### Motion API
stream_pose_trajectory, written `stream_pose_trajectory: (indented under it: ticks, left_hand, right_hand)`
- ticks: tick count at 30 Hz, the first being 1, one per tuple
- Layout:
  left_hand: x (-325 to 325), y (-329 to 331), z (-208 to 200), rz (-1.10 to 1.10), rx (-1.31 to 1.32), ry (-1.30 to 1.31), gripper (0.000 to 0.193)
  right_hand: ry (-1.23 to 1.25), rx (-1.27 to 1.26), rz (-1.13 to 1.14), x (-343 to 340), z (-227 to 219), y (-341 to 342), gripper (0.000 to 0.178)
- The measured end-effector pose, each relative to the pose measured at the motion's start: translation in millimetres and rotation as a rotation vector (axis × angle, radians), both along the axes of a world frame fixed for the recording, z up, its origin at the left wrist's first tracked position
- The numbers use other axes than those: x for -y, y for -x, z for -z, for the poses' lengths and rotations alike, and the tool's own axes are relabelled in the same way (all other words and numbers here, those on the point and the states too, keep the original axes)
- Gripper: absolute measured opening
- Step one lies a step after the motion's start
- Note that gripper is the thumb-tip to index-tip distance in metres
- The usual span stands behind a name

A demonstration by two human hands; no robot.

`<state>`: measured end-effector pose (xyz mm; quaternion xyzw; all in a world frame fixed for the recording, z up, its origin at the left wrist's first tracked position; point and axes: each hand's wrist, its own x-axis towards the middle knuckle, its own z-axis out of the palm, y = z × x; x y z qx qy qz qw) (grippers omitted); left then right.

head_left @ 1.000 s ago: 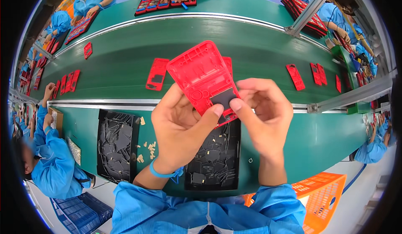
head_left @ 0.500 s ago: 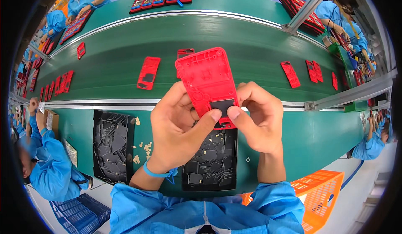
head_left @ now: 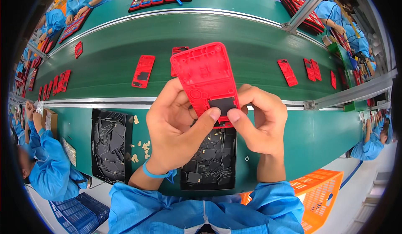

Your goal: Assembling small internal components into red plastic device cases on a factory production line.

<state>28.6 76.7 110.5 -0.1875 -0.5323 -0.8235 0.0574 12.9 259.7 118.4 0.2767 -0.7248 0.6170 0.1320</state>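
Note:
A red plastic casing (head_left: pixel 205 75), its ribbed inside facing up, is held tilted between both hands above the table's near edge. My left hand (head_left: pixel 178 115) grips its lower left side, with the thumb pressed on a black rectangular piece (head_left: pixel 223 104) set in the casing's lower part. From the other side my right hand (head_left: pixel 259 119) grips it, its thumb tip on that piece's lower right. The fingers behind the casing are partly hidden. Below the hands stands a black tray (head_left: pixel 208 187) of flat dark pieces, partly covered by them.
Another black tray (head_left: pixel 129 150) of dark pieces stands left, beside small tan bits (head_left: pixel 145 146). Beyond a metal rail, several red casings lie on the green belt (head_left: pixel 247 46). An orange crate (head_left: pixel 320 200) is at lower right. Co-workers in blue sit left, right and across.
The casings on the belt have shifted slightly left. My hands stay almost in place, both thumbs still pressing on the black piece in the red casing.

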Motion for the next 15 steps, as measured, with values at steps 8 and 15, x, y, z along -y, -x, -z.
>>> stream_pose_trajectory:
  ticks: [8,15]
  left_hand:
    - [1.6,4.5,-4.3,-0.152,0.178,0.121,0.063]
    - [9.9,11.3,-6.7,-0.191,0.168,0.068,0.049]
  right_hand:
    - [0.194,0.168,0.266,-2.9,14.8,23.0,0.014]
    - [-0.393,0.337,0.727,-111.0,114.7,86.9,0.026]
